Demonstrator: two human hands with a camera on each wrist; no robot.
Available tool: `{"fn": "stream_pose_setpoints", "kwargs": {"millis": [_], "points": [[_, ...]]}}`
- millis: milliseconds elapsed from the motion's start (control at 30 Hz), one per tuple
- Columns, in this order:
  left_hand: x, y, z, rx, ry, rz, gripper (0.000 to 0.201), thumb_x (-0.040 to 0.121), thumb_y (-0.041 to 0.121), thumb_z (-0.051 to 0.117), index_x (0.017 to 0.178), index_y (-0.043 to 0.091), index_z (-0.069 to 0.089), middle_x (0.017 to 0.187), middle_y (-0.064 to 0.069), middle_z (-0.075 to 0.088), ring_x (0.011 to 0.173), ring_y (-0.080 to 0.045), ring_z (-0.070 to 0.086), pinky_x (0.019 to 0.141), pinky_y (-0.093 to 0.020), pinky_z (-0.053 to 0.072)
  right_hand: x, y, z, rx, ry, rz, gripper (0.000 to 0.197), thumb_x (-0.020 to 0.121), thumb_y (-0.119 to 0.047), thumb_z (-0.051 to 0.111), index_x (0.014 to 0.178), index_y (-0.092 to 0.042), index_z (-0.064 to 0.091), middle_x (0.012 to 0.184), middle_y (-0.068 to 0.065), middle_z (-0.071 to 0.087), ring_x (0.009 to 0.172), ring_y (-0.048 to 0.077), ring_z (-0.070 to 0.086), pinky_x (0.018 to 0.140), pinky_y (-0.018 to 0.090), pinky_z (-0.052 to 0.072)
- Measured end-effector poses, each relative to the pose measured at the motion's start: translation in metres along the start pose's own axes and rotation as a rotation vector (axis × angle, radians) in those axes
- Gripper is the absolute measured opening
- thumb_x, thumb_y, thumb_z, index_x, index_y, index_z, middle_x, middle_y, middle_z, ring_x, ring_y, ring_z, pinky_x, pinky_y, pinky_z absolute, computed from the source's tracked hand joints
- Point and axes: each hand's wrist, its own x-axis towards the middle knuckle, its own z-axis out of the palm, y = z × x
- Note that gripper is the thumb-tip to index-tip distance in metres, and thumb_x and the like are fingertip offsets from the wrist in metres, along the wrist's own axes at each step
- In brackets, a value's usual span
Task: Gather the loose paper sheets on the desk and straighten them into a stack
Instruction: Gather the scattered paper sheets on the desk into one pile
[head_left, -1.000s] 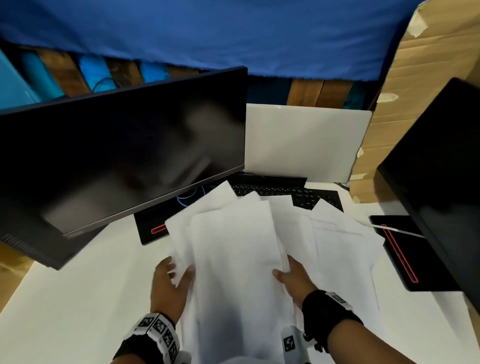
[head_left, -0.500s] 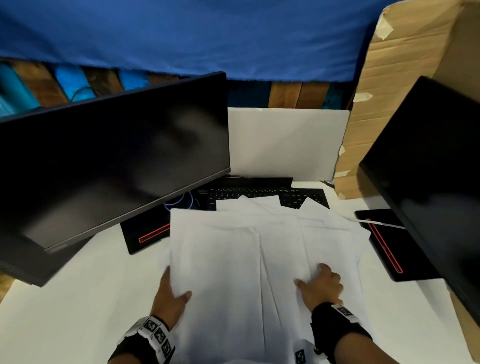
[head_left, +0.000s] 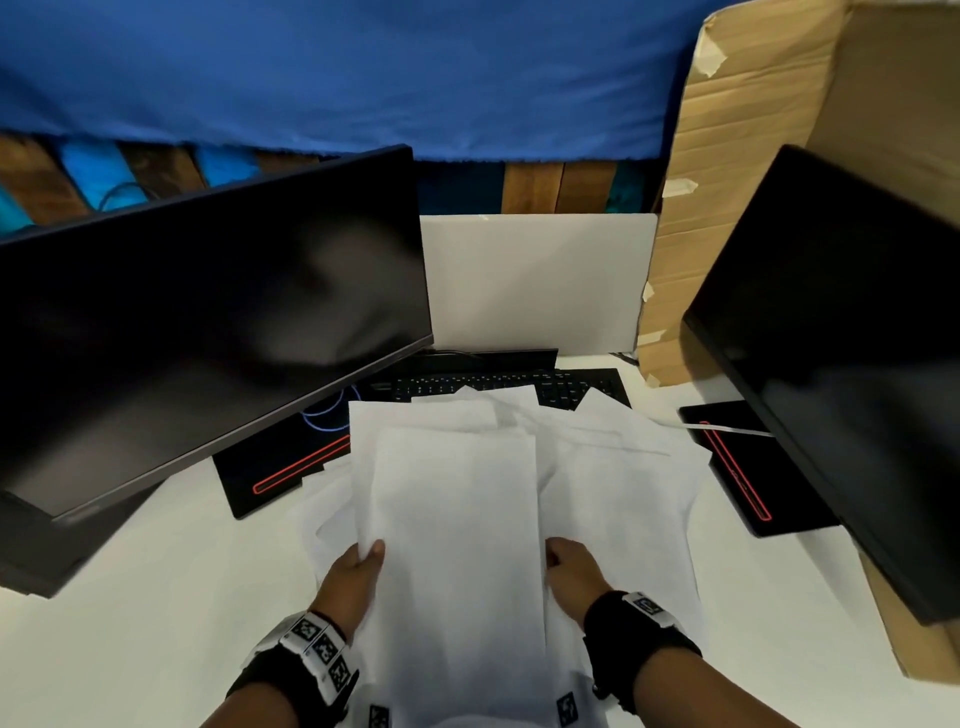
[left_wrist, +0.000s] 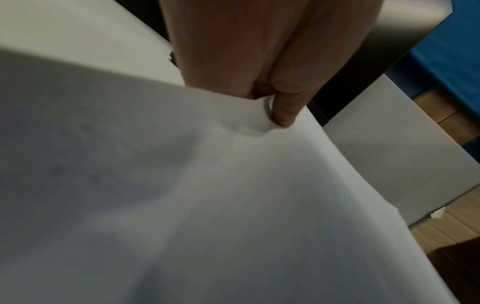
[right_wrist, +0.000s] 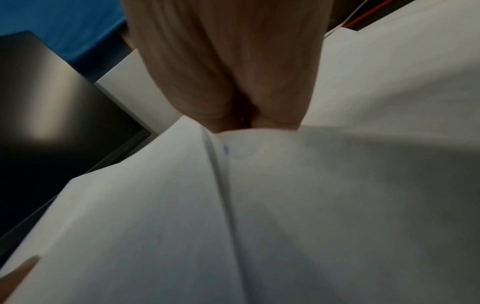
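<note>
- Holding the top bundle of paper sheets (head_left: 457, 519) by its two long edges, you had it lifted just above the rest, in front of the keyboard (head_left: 498, 387) on the white worktop (head_left: 130, 623).
- Your left hand (head_left: 356, 577) had a closed grip on the left edge: the left wrist view showed a fingertip (left_wrist: 284, 117) denting the paper, fingers underneath.
- Your right hand (head_left: 574, 571) sat at the right edge with its fingers tucked under the sheets; the right wrist view hid the fingertips, but the hand looked curled round the edge, so I judged it gripping too.
- More sheets (head_left: 623, 467) lay fanned out to the right and behind, some overlapping the keyboard, and a few poked out to the left beneath the bundle.
- The paper looked light, thin and floppy: it sagged and rippled between your hands, so it would probably bend or crease under a hard pinch, and the sheets would slide over each other easily.
- Judged from this, the best hold was mid-way along both long edges, thumbs on top and fingers below, loose enough to let the sheets settle when tapped on the worktop.
- The gathering seemed partly done; the squaring had not yet begun.
</note>
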Motion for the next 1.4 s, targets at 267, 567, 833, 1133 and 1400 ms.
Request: {"fn": "stream_pose_setpoints", "kwargs": {"millis": [267,567,833,1133,1400], "points": [[-0.004,-0.001,-0.005,0.161,0.093,0.179,0.087,0.074,-0.011,0.068,0.143,0.021,0.027,0.125,-0.001,0.046,0.111,-0.028,0.051,0.102,-0.045,0.042,-0.01,0.021,-0.027,-0.127,0.341,0.119,0.034,0.078,-0.019,0.069,0.11,-0.02,0.056,0.113,0.013,0.055,0.102,0.029,0.054,0.079,0.029,0.044],[0.027,0.046,-0.008,0.44,0.181,0.204,0.029,0.088,0.012,0.058,0.114,-0.003,0.058,0.114,-0.023,0.065,0.099,-0.033,0.059,0.087,-0.036,0.043,-0.024,0.066,-0.07,-0.269,0.513,0.458,0.098,0.051,-0.039,0.087,0.127,-0.008,0.033,0.126,0.017,0.048,0.119,0.04,0.044,0.096,0.05,0.041],[0.079,0.056,-0.015,0.775,0.122,0.18,0.059,0.09,0.026,0.055,0.141,0.003,0.037,0.151,-0.013,0.037,0.138,-0.03,0.035,0.116,-0.035,0.025,-0.024,0.072,-0.069,0.021,0.652,0.181,0.018,0.09,-0.005,0.05,0.106,0.001,0.055,0.095,0.024,0.064,0.098,0.043,0.058,0.077,0.037,0.04],[0.086,0.053,-0.024,0.84,0.023,0.202,0.041,0.088,0.032,0.057,0.125,0.014,0.057,0.138,-0.007,0.05,0.122,-0.028,0.049,0.104,-0.036,0.039,0.005,0.059,-0.075,0.214,0.484,0.001,0.017,0.087,0.002,0.052,0.08,-0.01,0.062,0.076,0.013,0.065,0.078,0.031,0.057,0.074,0.035,0.043],[0.074,0.039,-0.039,0.48,0.019,0.147,0.03,0.09,0.016,0.056,0.117,0.005,0.06,0.112,-0.012,0.066,0.098,-0.024,0.058,0.087,-0.031,0.042,0.032,0.036,-0.051,0.124,0.517,-0.001,0.023,0.089,0.001,0.047,0.101,-0.008,0.064,0.098,0.014,0.068,0.095,0.033,0.059,0.085,0.03,0.042]]}}
